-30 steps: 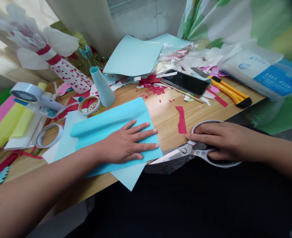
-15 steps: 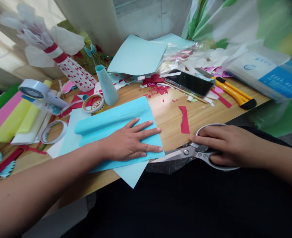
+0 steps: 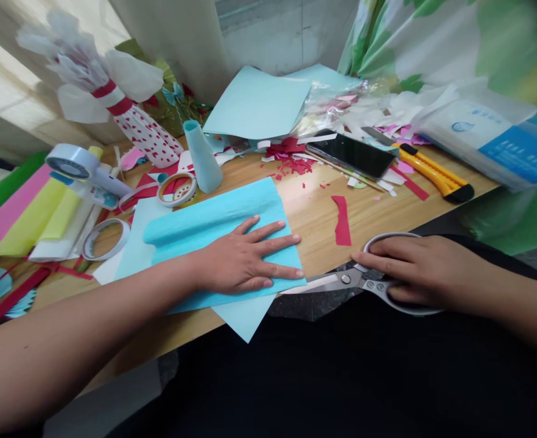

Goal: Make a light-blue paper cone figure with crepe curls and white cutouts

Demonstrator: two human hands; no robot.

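basically unchanged: hands (image 3: 245,258) (image 3: 421,271) stay put.

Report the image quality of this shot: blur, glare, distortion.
Head view: the green-patterned fabric smears into blur at the top right; glare whitens the wooden tabletop beside the blue crepe paper; the wide lens bends the table's edges and stretches the forearms; the scissors look fairly sharp.

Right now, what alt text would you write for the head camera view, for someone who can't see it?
A left hand presses flat on blue crepe paper on a wooden table, while a right hand lies on scissors. Nearby are a red paper strip, a phone, a yellow cutter and a tape roll.
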